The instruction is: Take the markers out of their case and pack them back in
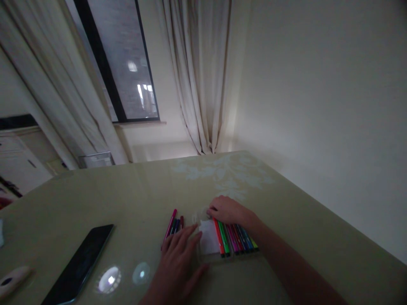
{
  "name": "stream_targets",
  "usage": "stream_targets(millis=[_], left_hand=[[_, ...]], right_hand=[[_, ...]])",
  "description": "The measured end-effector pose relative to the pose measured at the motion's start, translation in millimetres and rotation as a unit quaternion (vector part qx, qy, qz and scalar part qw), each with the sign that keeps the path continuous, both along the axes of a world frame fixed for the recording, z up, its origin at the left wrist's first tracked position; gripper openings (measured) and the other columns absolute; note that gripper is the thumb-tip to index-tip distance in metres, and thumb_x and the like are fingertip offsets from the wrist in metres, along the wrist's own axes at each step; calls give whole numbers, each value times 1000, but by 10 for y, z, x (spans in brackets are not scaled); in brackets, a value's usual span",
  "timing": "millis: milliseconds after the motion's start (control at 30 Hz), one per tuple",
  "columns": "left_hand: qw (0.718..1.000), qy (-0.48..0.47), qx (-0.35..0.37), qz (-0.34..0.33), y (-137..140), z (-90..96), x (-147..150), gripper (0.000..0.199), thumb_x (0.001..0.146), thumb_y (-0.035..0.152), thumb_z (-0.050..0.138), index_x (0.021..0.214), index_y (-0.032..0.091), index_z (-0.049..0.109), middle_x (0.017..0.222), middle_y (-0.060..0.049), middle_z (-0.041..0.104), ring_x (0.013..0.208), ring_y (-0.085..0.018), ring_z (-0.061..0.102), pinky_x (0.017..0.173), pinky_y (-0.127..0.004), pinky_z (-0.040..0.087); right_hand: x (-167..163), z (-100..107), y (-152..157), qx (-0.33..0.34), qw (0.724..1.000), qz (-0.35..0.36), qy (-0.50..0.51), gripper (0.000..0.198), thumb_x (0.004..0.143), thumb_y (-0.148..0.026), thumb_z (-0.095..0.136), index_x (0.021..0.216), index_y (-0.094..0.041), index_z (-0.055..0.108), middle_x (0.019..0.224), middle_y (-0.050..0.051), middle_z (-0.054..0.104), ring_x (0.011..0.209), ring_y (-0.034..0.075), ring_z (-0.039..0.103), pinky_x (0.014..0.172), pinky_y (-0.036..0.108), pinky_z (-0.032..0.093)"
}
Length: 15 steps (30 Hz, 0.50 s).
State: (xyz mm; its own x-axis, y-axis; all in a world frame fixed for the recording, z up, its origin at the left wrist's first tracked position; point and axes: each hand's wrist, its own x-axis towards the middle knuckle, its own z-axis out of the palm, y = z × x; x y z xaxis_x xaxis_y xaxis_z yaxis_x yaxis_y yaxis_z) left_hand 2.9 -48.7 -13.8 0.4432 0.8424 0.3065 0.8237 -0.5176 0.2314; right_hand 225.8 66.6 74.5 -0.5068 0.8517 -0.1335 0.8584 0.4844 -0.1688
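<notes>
Head view from where I stand: two bare hands are over a pale green table, with a row of coloured pens between and below them. The left hand lies palm down, its fingers loosely spread and the thumb well out to the side; it covers the lower ends of a few loose pens, one magenta, the others dark blue, dark green and dark red. The right hand is bent over the far ends of the row, fingers curled in; whether they pinch anything I cannot tell. The row runs side by side from orange-red and green, through magenta and darker reds and blues, to yellow-green beneath the right forearm. To its left, just beside the orange-red pen, shows a white card, and a clear tray seems to edge the whole set, though its outline is faint. Well apart on the left lies a black phone, set at a slant, with a pale rounded object near it. Beyond the table hang cream curtains beside a dark-framed window.
</notes>
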Motion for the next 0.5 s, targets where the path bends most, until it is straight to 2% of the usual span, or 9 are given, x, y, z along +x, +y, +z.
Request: stream_targets(millis=[100, 233, 500], left_hand=[[997, 17, 22, -74, -32, -21, 63, 52, 93, 46, 66, 143, 36, 53, 150, -1, 59, 135, -28, 55, 115, -47, 38], [997, 26, 26, -70, -17, -3, 100, 31, 95, 37, 65, 126, 30, 64, 131, 0, 72, 125, -27, 63, 112, -48, 42], [991, -71, 104, -56, -13, -23, 158, 30, 85, 36, 78, 112, 29, 67, 113, 2, 78, 109, -27, 70, 102, -48, 52]], right_hand=[[-20, -10, 3, 3, 1000, -7, 4, 35, 97, -35, 54, 92, -17, 83, 95, 15, 80, 84, 24, 72, 68, 28, 43], [-25, -17, 30, -2, 1000, -18, 14, 36, 98, -38, 55, 89, -18, 83, 92, 13, 80, 80, 22, 71, 66, 27, 42], [-4, -76, 108, -22, 998, -36, 38, 42, 99, -44, 54, 87, -17, 83, 85, 9, 79, 72, 19, 68, 61, 25, 37]])
